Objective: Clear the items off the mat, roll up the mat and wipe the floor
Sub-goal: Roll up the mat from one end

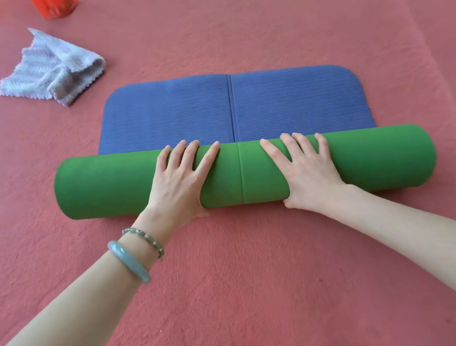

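**Both hands flat on the half-rolled mat**

I see the mat [240, 170] lying on the red floor [268, 272]. The near part of it is rolled into a fat green tube that lies across my view. The far part is flat on the floor and shows its blue side. Nothing sits on the blue part.

My left hand [179, 181] lies on top of the tube, a little left of the middle. Its fingers are spread out and press down on the green; it grasps nothing. My right hand [306, 168] lies on the tube too, a little right of the middle, fingers spread and pressing in the same way. The two hands are near each other but apart.

On the left wrist are a smooth green bangle [129, 260] and a bead bracelet [145, 242].

A crumpled pale cloth [50, 73] lies on the floor beyond the mat, off to the left, not touching it. A red thing [53, 3] stands at the top edge, cut off from view.
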A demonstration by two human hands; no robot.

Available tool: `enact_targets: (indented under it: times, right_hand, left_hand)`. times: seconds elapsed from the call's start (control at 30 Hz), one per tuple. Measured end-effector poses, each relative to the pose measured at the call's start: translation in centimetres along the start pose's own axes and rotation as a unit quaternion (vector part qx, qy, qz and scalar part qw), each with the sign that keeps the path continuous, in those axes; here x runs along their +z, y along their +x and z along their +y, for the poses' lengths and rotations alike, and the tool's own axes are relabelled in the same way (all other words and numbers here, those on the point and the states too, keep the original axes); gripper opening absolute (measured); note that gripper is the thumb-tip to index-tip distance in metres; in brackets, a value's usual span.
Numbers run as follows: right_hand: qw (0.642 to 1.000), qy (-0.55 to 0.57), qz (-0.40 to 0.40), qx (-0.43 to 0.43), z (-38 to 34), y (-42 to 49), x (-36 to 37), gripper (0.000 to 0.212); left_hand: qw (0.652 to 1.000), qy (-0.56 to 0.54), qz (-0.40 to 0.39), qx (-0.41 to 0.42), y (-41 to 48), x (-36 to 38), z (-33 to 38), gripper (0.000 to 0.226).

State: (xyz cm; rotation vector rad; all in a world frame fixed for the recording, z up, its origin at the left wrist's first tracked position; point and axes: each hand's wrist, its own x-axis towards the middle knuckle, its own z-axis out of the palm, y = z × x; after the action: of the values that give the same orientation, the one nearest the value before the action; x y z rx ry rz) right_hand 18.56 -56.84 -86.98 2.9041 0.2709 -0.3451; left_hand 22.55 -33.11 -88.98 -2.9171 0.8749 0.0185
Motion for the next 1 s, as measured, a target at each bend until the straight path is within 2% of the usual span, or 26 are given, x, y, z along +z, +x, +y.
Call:
enact_targets:
  times: [0.2,0.4,0.47,0.6,0.7,0.9,1.0]
  right_hand:
    - [0.998,0.003,0.059,-0.015,0.1,-0.5,0.5,0.124]
    - [0.998,0.021,0.050,-0.040,-1.3,-4.8,1.3,0.125]
    - [0.998,0.027,0.031,-0.047,-1.5,-5.9,1.2,0.127]
    - [0.994,0.023,-0.070,-0.079,-1.7,-6.3,-0.3,0.120]
    - [0.989,0.043,-0.113,-0.080,-1.1,-5.0,-1.1,0.120]
    - [0.968,0.108,-0.214,-0.074,0.2,-1.8,-2.9,0.124]
    - [0.961,0.131,-0.235,-0.063,0.5,-1.1,-3.2,0.127]
  left_hand:
    - [1.000,0.005,-0.005,0.020,-0.2,-0.6,-0.2,0.132]
    - [0.998,0.002,-0.020,0.052,-4.2,-1.0,0.9,0.126]
    - [0.997,0.002,-0.040,0.060,-5.4,-1.1,1.3,0.126]
    - [0.994,-0.012,-0.089,0.066,-5.6,-2.0,1.3,0.122]
    - [0.990,-0.047,-0.112,0.074,-4.6,-2.5,0.9,0.120]
    - [0.998,-0.023,-0.048,0.027,-5.6,-1.8,2.6,0.146]
    - [0.999,-0.033,-0.020,0.028,-5.2,-1.1,2.8,0.139]
